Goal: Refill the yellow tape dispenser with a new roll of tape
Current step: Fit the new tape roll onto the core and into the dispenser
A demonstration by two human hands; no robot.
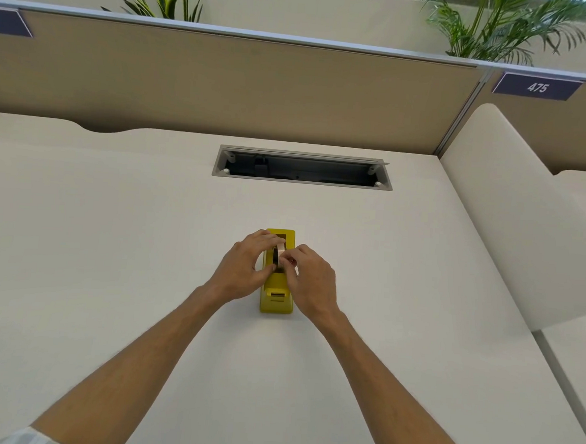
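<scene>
The yellow tape dispenser (276, 299) stands on the white desk (111, 245), its cutter end toward me. A roll of tape (278, 255) stands on edge in or just above the dispenser's slot. My left hand (244, 270) grips the roll from the left side. My right hand (310, 281) pinches it from the right, fingertips at the roll's top edge. Both hands cover the dispenser's middle, so I cannot tell how deep the roll sits.
An open cable tray (303, 169) is sunk into the desk behind the dispenser. A beige partition (224, 87) runs along the back, with plants above it. A white divider panel (511, 214) rises at the right.
</scene>
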